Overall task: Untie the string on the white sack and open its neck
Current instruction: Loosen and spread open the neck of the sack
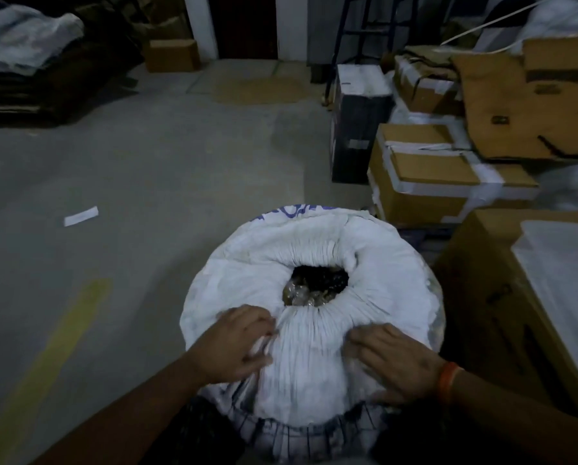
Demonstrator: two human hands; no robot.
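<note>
A big white woven sack (247, 273) stands upright in front of me, its top gathered into pleats around a small dark opening (317, 285) where shiny dark contents show. My left hand (237, 344) pinches the pleated cloth and what looks like a pale string at the near left of the neck. My right hand (395, 360), with an orange band at the wrist, lies on the gathered cloth at the near right, fingers curled into the folds. Whether a knot remains I cannot make out.
Cardboard boxes (438, 176) are stacked close on the right, with a dark box (358, 122) behind them. A concrete floor (146, 169) spreads to the left, with a white paper scrap (81, 216) and a yellow stripe (56, 357). Dark piles (29, 62) lie far left.
</note>
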